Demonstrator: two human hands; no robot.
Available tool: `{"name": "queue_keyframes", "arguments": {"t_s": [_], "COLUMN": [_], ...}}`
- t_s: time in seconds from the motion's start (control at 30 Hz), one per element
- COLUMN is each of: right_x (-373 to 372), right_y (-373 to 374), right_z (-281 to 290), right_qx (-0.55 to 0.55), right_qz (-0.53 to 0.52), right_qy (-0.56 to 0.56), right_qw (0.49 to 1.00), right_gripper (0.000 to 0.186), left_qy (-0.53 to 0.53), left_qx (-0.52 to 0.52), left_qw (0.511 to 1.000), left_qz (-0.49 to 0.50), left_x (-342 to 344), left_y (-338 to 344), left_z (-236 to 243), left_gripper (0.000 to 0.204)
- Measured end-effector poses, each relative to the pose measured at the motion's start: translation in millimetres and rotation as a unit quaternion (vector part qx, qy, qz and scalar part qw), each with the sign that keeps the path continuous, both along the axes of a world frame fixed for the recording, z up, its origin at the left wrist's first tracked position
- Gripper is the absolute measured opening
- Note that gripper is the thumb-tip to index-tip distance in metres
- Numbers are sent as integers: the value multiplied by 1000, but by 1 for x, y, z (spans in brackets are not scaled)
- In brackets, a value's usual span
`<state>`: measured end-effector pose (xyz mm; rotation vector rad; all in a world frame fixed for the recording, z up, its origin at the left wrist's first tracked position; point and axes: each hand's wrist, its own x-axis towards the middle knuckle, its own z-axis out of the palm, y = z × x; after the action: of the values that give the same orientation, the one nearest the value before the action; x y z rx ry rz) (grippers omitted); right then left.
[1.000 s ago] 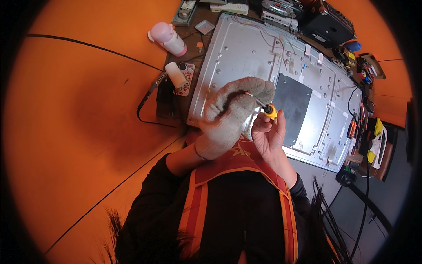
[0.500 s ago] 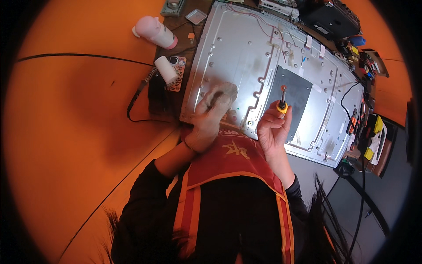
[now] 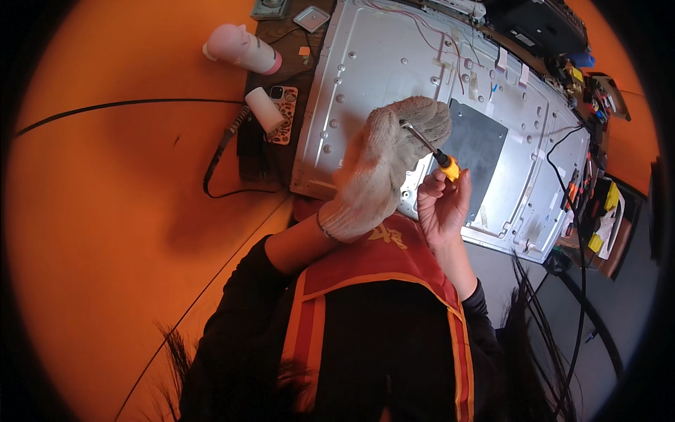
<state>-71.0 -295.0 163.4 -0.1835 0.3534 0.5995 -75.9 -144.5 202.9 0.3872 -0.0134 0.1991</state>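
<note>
My left hand wears a pale knitted work glove and is held above the metal panel, cupped, with its fingers stretched toward the right and not closed on anything. In front of its palm lies the tip of a screwdriver, whose metal shaft runs down to a black and yellow handle. The bare fingers of my right hand pinch that handle at its yellow end. Beneath both hands lies a large silver metal panel with studs and ridges. A flat dark grey plate sits on it, partly hidden behind the hands.
Left of the panel are a pink and white bottle, a white cylinder, a phone in a patterned case and a corded handle. A black case stands at the back. Tools and cables line the right side.
My left hand has risen and moved right, up to the screwdriver tip. The screwdriver, upright before, now leans to the left in my right hand. The view has shifted slightly.
</note>
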Motion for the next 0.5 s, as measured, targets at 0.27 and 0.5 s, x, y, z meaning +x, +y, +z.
{"name": "queue_keyframes", "arguments": {"t_s": [0.27,0.5], "right_x": [-6,19], "right_y": [2,-5], "right_z": [11,0], "right_qx": [-121,-86], "right_qz": [-35,-85], "right_qy": [-98,-127], "right_qw": [987,985], "right_gripper": [32,36], "left_qy": [168,162], "left_qx": [-43,-245], "left_qw": [985,956], "left_qz": [-13,6], "left_x": [4,17], "left_y": [2,18], "left_z": [25,-22], "left_gripper": [41,39]}}
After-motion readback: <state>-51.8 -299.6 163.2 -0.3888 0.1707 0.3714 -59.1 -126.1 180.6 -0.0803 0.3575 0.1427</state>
